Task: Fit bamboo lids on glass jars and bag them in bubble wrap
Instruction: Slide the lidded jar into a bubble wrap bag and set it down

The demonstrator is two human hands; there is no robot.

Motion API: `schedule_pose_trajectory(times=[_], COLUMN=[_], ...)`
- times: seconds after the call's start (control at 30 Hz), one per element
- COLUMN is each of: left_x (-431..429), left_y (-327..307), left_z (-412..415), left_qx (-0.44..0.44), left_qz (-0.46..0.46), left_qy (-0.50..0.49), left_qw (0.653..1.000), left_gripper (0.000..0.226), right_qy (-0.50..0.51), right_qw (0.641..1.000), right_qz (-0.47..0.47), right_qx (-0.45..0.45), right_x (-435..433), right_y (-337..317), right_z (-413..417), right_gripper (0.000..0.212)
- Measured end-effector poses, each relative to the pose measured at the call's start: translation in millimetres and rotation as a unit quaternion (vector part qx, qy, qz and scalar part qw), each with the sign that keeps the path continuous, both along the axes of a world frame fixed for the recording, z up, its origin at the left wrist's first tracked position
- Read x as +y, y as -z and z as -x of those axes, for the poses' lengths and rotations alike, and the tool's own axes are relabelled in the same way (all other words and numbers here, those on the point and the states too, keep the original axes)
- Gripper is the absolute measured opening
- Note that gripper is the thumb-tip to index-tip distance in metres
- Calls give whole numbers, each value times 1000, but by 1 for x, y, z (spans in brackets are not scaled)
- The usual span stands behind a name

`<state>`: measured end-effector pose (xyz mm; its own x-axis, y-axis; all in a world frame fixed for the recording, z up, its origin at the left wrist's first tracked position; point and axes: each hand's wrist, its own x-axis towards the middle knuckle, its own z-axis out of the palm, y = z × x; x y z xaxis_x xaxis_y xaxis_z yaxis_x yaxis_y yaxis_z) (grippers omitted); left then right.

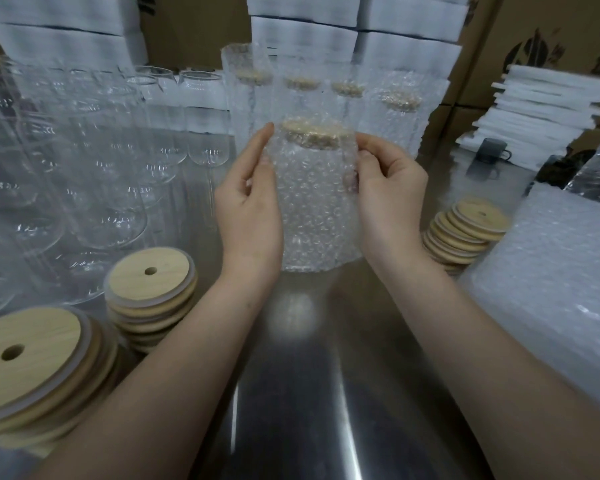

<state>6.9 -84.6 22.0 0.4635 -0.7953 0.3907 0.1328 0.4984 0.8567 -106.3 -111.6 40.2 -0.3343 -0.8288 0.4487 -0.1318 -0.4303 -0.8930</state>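
no legible text or labels

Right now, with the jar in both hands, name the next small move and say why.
Probably set the jar beside the bagged jars behind it: its lid is on, the bag covers it, and the left hand and right hand hold it.

bubble-wrap bag (314,209): showing clear and bubble-dotted within the grip
bamboo lid (312,133): showing pale tan at grip height

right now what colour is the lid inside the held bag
Pale tan; the lid shows best in the head view.
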Motion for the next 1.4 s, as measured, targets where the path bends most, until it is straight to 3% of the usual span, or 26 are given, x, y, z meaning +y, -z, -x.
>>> schedule_pose_trajectory(times=[0.1,0.27,0.33,0.47,0.53,0.67,0.83,1.07,1.23,1.4], left_x=[-1,-3,-2,4,7,10,14,14,9,-1], left_y=[5,8,8,8,6,8,5,1,9,25], left_z=[1,-4,-5,-3,-2,0,4,1,-1,8], left_qx=[-4,6,14,40,31,-4,-12,10,-59,-255], left_qz=[3,-9,-12,-13,-19,-14,-38,-24,-5,-109], left_qy=[41,55,48,32,24,52,78,90,96,15], left_qw=[999,998,999,999,999,999,996,996,994,961], left_gripper=[42,46,45,43,50,65,72,77,74,92], right_qy=[-20,-79,-98,-134,-134,-90,-96,-116,-88,-39], right_qw=[998,989,984,976,977,988,984,987,991,995], right_qz=[0,-22,-31,-60,-60,-45,-71,-65,-68,-76], right_qx=[63,124,147,162,153,117,136,87,74,56], right_x=[5,14,17,17,17,9,-1,-13,-20,-31], right_y=[1,-5,-5,-7,-7,-1,-4,-1,0,-4], right_z=[-1,-7,-12,-25,-31,-30,-23,-23,-26,-26], right_gripper=[29,16,35,99,108,87,108,103,96,84])
